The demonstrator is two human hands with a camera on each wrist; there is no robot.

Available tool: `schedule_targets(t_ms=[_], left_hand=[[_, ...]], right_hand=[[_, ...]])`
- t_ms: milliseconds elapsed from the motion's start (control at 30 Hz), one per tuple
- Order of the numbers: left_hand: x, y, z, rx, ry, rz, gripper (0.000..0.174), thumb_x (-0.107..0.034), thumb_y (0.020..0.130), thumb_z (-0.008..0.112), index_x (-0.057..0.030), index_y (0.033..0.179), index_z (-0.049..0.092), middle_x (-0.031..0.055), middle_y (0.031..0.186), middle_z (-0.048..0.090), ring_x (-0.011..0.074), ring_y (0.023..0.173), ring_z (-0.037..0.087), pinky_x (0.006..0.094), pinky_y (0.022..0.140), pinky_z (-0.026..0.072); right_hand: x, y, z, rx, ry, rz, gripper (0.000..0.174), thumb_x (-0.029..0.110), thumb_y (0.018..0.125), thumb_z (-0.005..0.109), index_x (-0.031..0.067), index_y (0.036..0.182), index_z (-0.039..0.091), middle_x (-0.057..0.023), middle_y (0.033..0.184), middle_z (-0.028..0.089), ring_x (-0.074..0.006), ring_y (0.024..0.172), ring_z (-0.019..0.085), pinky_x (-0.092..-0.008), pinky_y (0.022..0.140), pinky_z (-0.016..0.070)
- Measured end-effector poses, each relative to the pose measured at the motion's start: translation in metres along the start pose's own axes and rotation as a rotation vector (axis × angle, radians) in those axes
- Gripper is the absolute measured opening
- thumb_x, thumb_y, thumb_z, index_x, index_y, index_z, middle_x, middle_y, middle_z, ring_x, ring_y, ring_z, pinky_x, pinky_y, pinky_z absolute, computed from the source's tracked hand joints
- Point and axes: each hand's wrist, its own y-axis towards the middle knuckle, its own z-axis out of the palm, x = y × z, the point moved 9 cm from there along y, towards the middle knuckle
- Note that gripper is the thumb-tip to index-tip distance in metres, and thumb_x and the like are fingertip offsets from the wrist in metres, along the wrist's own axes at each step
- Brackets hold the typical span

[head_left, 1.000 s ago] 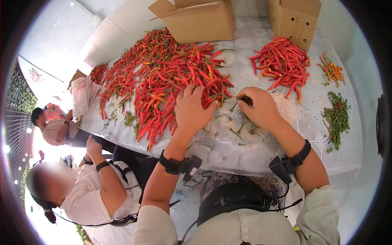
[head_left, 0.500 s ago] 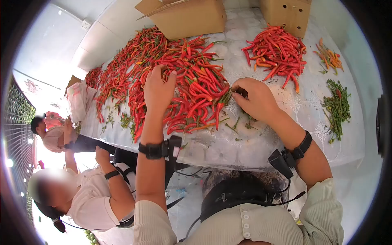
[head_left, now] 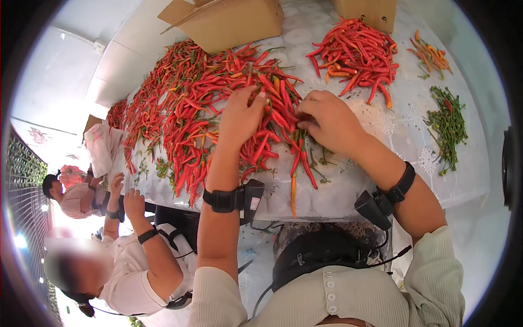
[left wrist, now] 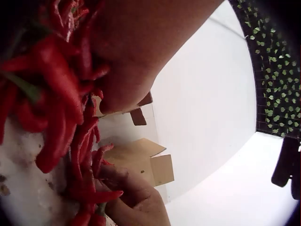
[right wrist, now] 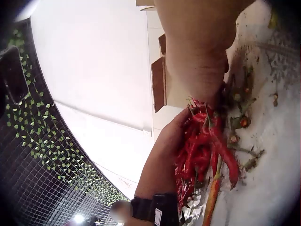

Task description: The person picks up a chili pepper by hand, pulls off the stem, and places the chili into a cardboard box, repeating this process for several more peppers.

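A large heap of red chilli peppers [head_left: 196,98], many with green stems, spreads over the table. My left hand [head_left: 239,120] reaches into its near right side, thumb and fingers bent around several chillies; the left hand [right wrist: 171,132] also shows behind red ones in the right wrist view. At the heap's right edge my right hand [head_left: 335,122] has its fingers curled against chillies, fingertips partly hidden. In the left wrist view a red chilli [left wrist: 101,196] lies across the right hand [left wrist: 136,197]. Below the hands, an orange chilli [head_left: 293,196] points toward the table's near edge.
A smaller pile of red chillies [head_left: 359,57], a few orange chillies [head_left: 430,54] and a heap of green stems [head_left: 448,128] lie to the right. Cardboard boxes [head_left: 229,27] stand behind. Another person [head_left: 136,256] is at the left along the table [head_left: 392,174].
My left hand went left into the heap, then came back right beside the right hand. Chillies at the heap's near right edge have shifted, some now reaching toward the table's edge.
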Motion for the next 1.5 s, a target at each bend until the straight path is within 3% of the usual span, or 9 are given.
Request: schedule_targets(t_ms=[200,367,467,667,767,967,1167,1367,1500], left_hand=[[-0.005,0.008,-0.044,-0.229,-0.174,0.098,0.030,-0.019,0.081,0.059,-0.0018,0.106,0.059,0.0132,0.090,0.063,0.0216,0.080,0.060,0.0329,0.075,0.0468],[-0.009,-0.001,-0.036,-0.143,-0.764,-0.108,0.016,-0.012,0.086,0.056,-0.0013,0.097,0.060,0.0036,0.072,0.061,0.0054,0.056,0.052,0.0181,0.048,0.0378],[0.010,-0.007,-0.030,-0.218,-0.895,-0.158,0.015,-0.012,0.085,0.057,-0.0021,0.096,0.060,0.0012,0.067,0.058,0.0038,0.052,0.048,0.0165,0.044,0.0338],[0.018,-0.009,-0.040,-0.324,-1.174,-0.164,0.011,-0.012,0.085,0.057,-0.0030,0.090,0.060,-0.0008,0.062,0.054,0.0027,0.047,0.041,0.0157,0.042,0.0291],[0.020,-0.010,-0.043,-0.347,-1.255,-0.152,0.010,-0.012,0.086,0.056,-0.0025,0.088,0.060,-0.0007,0.061,0.053,0.0032,0.046,0.041,0.0163,0.041,0.0301],[0.023,-0.013,-0.046,-0.319,-1.352,-0.111,0.011,-0.012,0.087,0.056,-0.0023,0.087,0.060,-0.0004,0.060,0.053,0.0036,0.046,0.041,0.0171,0.041,0.0315],[0.008,-0.016,-0.030,-0.232,-1.227,-0.169,0.012,-0.013,0.086,0.058,-0.0014,0.091,0.060,0.0003,0.066,0.056,0.0040,0.050,0.046,0.0171,0.043,0.0343],[-0.019,-0.022,-0.019,-0.027,-1.071,-0.076,0.020,-0.010,0.086,0.058,0.0007,0.102,0.059,0.0063,0.083,0.062,0.0066,0.062,0.055,0.0164,0.047,0.0395],[-0.028,-0.021,-0.005,0.100,-1.021,-0.017,0.021,-0.012,0.086,0.057,0.0007,0.103,0.057,0.0074,0.085,0.062,0.0090,0.066,0.058,0.0176,0.048,0.0435]], right_hand=[[-0.005,0.003,-0.009,-0.102,0.008,0.050,0.015,0.013,0.072,0.065,0.0054,0.083,0.059,-0.0111,0.077,0.055,-0.0305,0.081,0.053,-0.0391,0.073,0.0430],[0.014,0.006,-0.014,-0.078,-0.028,-0.051,0.014,0.014,0.071,0.065,0.0057,0.082,0.061,-0.0100,0.079,0.056,-0.0290,0.080,0.053,-0.0382,0.070,0.0437],[0.040,0.007,-0.013,-0.161,0.052,-0.209,0.014,0.015,0.070,0.066,0.0069,0.080,0.062,-0.0080,0.079,0.056,-0.0275,0.079,0.053,-0.0365,0.070,0.0443],[0.069,0.011,0.033,0.026,-0.116,-0.306,0.022,0.010,0.065,0.064,0.0074,0.088,0.061,-0.0062,0.092,0.057,-0.0261,0.090,0.053,-0.0350,0.078,0.0436],[0.077,0.008,0.036,0.009,-0.173,-0.411,0.019,0.014,0.064,0.066,0.0088,0.082,0.062,-0.0043,0.084,0.057,-0.0227,0.087,0.053,-0.0341,0.076,0.0431],[0.042,0.013,-0.006,-0.120,-0.097,-0.173,0.017,0.012,0.068,0.065,0.0064,0.084,0.063,-0.0072,0.082,0.060,-0.0267,0.081,0.054,-0.0350,0.073,0.0441],[-0.011,0.006,0.003,-0.069,0.571,0.532,0.023,0.017,0.080,0.065,0.0003,0.096,0.062,-0.0074,0.081,0.064,-0.0150,0.074,0.059,-0.0276,0.067,0.0454],[-0.009,-0.001,0.016,-0.134,0.878,0.558,0.024,0.019,0.082,0.065,-0.0023,0.091,0.063,-0.0035,0.076,0.062,-0.0063,0.067,0.054,-0.0234,0.059,0.0438],[0.001,-0.001,0.022,0.049,0.764,0.521,0.022,0.020,0.082,0.064,-0.0013,0.090,0.063,-0.0022,0.072,0.060,-0.0061,0.061,0.051,-0.0230,0.054,0.0411]])
